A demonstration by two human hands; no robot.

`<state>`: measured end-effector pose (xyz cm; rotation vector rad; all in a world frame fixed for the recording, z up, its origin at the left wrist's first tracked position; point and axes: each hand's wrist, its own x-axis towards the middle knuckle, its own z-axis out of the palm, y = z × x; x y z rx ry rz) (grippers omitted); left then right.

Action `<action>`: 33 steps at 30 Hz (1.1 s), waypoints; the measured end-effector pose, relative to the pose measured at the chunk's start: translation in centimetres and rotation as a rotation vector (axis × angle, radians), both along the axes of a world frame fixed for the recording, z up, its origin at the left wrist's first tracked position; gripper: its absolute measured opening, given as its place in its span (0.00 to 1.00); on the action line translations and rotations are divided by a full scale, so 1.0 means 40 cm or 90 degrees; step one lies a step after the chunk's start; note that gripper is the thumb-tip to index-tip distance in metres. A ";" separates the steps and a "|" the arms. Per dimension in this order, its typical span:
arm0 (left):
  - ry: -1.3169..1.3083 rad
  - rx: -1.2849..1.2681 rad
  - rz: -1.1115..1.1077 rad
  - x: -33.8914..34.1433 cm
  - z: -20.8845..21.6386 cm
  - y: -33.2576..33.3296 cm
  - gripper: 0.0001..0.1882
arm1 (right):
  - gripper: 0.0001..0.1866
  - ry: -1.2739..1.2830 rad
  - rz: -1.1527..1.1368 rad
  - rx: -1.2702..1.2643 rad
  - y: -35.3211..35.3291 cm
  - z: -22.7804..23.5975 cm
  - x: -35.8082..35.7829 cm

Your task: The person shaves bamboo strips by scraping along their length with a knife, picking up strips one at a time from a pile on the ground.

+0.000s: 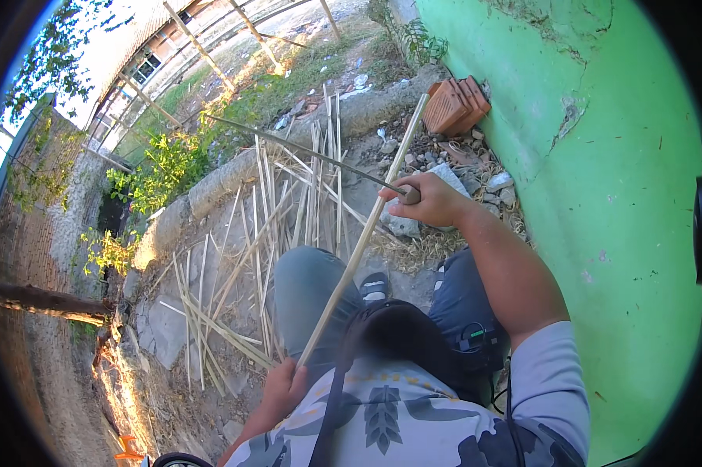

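Nearest, the person's patterned shirt (386, 412) fills the lower edge, with a black strap (329, 420) running down it. At the left of the shirt, the left hand (283, 387) has its fingers closed round the lower end of a long pale strip (351, 268), which looks like split bamboo or wood. The strip slants up across the left thigh (308, 284), between the two hands and past the right one, its far end leaning toward the upper right. On the right thigh (456, 303) sits a black device (475, 338) with a small green light. Farther out, the right hand (438, 204) has its fingers wrapped round the handle (408, 194) of a long-bladed knife; the thin dark blade (296, 145) points up and left, crossing the strip close to the handle, though I cannot tell whether it touches. A sandalled foot (374, 286) shows between the knees. Beyond and to the left, many loose strips (312, 194) lie crisscrossed on the ground (160, 335). Past them come broken stones (500, 182), stacked terracotta tiles (453, 107) against a green wall (600, 233), a low kerb (234, 173), leafy shrubs (164, 167) and wooden poles (203, 50).
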<state>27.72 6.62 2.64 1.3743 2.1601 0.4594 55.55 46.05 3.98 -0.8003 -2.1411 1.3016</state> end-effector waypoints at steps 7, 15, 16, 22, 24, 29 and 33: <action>-0.110 0.030 0.018 -0.333 -0.068 -0.008 0.19 | 0.17 -0.068 -0.083 0.185 -0.006 0.019 -0.309; -0.059 0.059 0.052 -0.730 -0.172 0.057 0.22 | 0.08 -0.288 -0.056 0.404 0.036 -0.071 -0.730; -0.039 0.082 0.069 -0.793 -0.189 0.072 0.22 | 0.08 -0.292 -0.053 0.403 0.048 -0.091 -0.795; -0.037 0.120 0.101 -1.191 -0.382 0.194 0.23 | 0.08 -0.348 -0.020 0.431 0.180 -0.259 -1.206; -0.045 0.128 0.085 -1.318 -0.428 0.246 0.24 | 0.08 -0.353 -0.013 0.415 0.238 -0.314 -1.332; -0.048 0.090 0.075 -1.618 -0.531 0.340 0.24 | 0.13 -0.374 0.012 0.375 0.327 -0.403 -1.635; -0.067 0.088 0.065 -1.804 -0.615 0.411 0.23 | 0.18 -0.351 0.024 0.365 0.400 -0.484 -1.820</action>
